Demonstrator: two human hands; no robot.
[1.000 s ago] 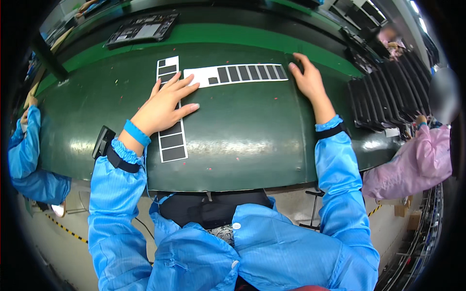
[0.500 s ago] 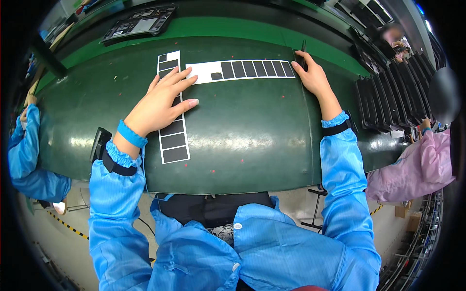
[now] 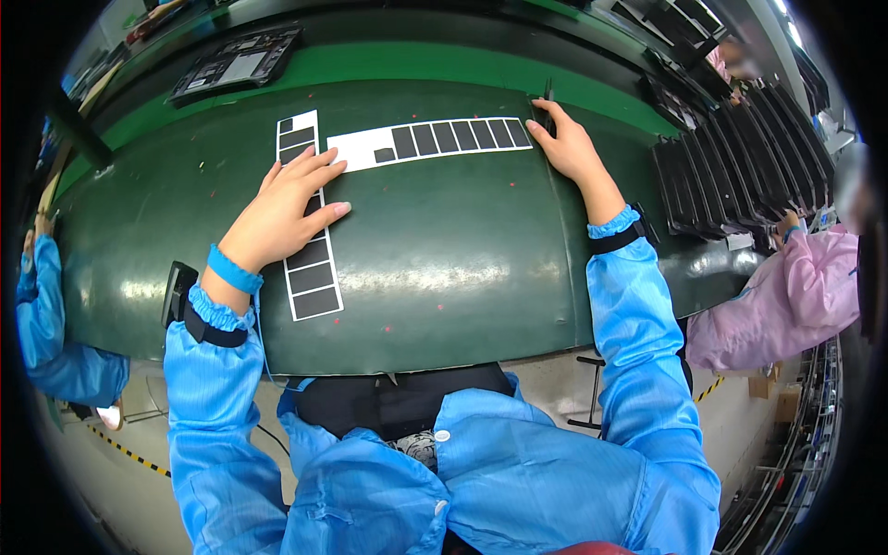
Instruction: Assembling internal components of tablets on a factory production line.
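Note:
My left hand (image 3: pixel 285 208) lies with fingers spread over a white strip with black rectangles (image 3: pixel 312 275), which runs toward me on the green table. Its fingertips reach the left end of a second strip (image 3: pixel 361 153), laid crosswise. That strip has a row of black rectangles and a bare white part with one small black piece. At its right end my right hand (image 3: pixel 569 148) is curled around a slim, dark, pointed tool (image 3: pixel 548 92), mostly hidden by the fingers. The thumb of this hand is close to the strip's end.
The green table (image 3: pixel 444 314) has small red marks. An opened electronic device (image 3: pixel 239 65) stands on the ledge at the far left. Black panels (image 3: pixel 740 166) stand in a row on the right, near a person in a pink sleeve (image 3: pixel 777 301). Another person's blue sleeve (image 3: pixel 46 296) shows at left.
The whole view has shifted slightly, so the table and strips appear farther left. Both hands keep nearly the same places relative to the strips.

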